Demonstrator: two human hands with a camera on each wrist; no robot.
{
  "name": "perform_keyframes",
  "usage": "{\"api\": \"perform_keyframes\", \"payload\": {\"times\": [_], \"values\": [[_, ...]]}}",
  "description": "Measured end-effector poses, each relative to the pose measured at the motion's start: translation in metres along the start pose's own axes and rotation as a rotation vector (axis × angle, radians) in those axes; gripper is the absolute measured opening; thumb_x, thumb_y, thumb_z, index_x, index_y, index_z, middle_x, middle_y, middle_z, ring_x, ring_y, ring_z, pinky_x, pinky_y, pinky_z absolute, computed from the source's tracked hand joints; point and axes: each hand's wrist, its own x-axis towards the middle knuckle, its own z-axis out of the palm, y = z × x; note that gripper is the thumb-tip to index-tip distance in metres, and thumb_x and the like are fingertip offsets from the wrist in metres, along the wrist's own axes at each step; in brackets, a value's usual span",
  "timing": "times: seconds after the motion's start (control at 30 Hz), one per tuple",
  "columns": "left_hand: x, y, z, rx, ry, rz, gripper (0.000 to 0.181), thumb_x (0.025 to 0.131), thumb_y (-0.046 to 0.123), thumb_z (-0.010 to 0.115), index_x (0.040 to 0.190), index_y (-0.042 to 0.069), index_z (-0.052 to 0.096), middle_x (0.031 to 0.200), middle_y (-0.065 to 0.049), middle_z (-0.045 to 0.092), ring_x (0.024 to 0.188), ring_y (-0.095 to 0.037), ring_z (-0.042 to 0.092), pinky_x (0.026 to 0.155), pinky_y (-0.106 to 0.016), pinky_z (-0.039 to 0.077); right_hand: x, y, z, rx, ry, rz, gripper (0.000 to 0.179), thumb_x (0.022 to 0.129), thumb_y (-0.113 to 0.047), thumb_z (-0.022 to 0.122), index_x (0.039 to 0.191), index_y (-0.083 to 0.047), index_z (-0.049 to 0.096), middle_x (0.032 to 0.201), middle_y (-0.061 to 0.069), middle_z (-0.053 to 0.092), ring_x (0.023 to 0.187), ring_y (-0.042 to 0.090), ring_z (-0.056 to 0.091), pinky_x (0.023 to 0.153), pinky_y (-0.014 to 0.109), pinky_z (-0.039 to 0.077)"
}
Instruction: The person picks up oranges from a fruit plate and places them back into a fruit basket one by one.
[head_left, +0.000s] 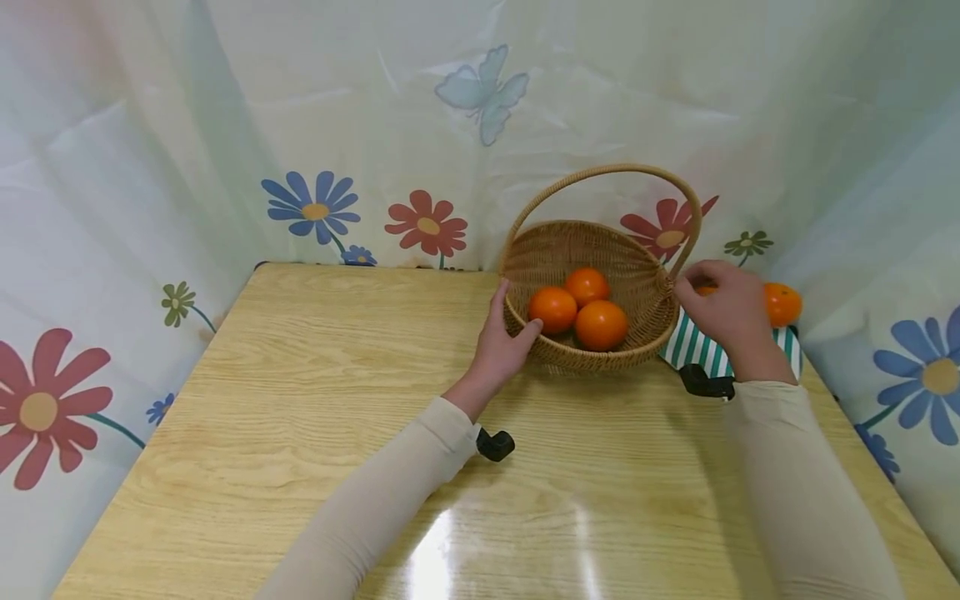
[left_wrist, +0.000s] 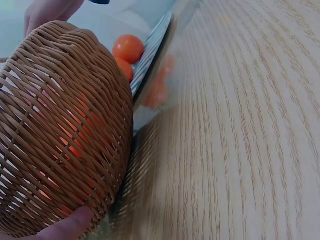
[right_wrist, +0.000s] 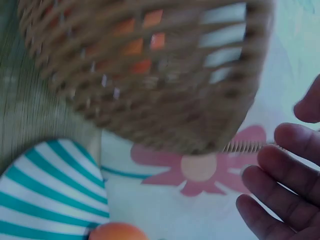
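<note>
Grasping the wicker basket (head_left: pixel 592 361) by its left rim, the left hand (head_left: pixel 498 350) sets its thumb at the near edge and a finger along the side. The basket is toward the back of the table (head_left: pixel 337 375), its arched handle (head_left: pixel 626 169) rising over it. Inside sit three orange fruits (head_left: pixel 602 326), bunched together. At the handle's right foot, the right hand (head_left: pixel 727 308) has thumb and fingers parted and loose; the right wrist view is blurred, so whether it touches the wicker I cannot tell. Farthest right, a striped plate (head_left: pixel 697 348) bears at least two more fruits (head_left: pixel 782 305). The count so far looks like three in, at least two outside, and the two-handed hold seems half made: left side secured, right side not plainly gripped.
</note>
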Motion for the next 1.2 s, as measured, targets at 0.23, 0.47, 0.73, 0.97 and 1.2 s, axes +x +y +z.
{"api": "perform_keyframes", "payload": {"times": [0.23,0.47,0.73,0.97,1.2], "values": [[-0.001,0.001,0.000,0.007,0.000,-0.002,0.079,0.094,0.038,0.060,0.155,0.038,0.010,0.162,0.009,0.015,0.148,-0.022,0.019,0.116,-0.050,0.025,0.007,0.025,-0.001,0.018,0.048,0.067,0.033,0.090,-0.027,0.046,0.100,-0.003,0.067,0.103,0.019,0.064,0.087,0.030,0.052,0.063,0.037,0.041],[-0.003,-0.001,0.000,0.009,0.007,-0.007,0.079,0.094,0.036,0.061,0.154,0.043,0.010,0.162,0.009,0.016,0.148,-0.022,0.020,0.116,-0.050,0.025,0.014,0.038,0.001,0.000,0.030,0.106,0.039,0.090,-0.026,0.045,0.113,0.000,0.063,0.115,0.025,0.058,0.099,0.040,0.049,0.072,0.052,0.044],[-0.003,-0.001,-0.001,0.015,0.005,0.023,0.081,0.094,0.036,0.061,0.156,0.035,0.010,0.163,0.007,0.016,0.148,-0.022,0.020,0.117,-0.049,0.025,0.025,0.055,0.006,-0.060,-0.027,0.153,0.050,0.091,-0.028,0.045,0.131,0.002,0.053,0.137,0.033,0.040,0.119,0.053,0.034,0.096,0.067,0.031],[-0.003,-0.002,-0.001,0.016,0.005,0.027,0.080,0.094,0.037,0.061,0.156,0.036,0.010,0.162,0.006,0.016,0.148,-0.022,0.021,0.116,-0.049,0.026,0.032,0.065,0.008,-0.081,-0.100,0.180,0.056,0.091,-0.029,0.048,0.138,0.001,0.046,0.150,0.034,0.024,0.127,0.057,0.027,0.100,0.071,0.026],[-0.005,-0.002,-0.001,0.003,0.000,0.024,0.080,0.093,0.036,0.061,0.155,0.037,0.011,0.162,0.006,0.016,0.148,-0.020,0.019,0.116,-0.048,0.025,0.039,0.074,0.013,-0.120,-0.159,0.192,0.061,0.092,-0.030,0.054,0.142,0.001,0.039,0.149,0.036,0.021,0.124,0.056,0.027,0.101,0.072,0.027]]}}
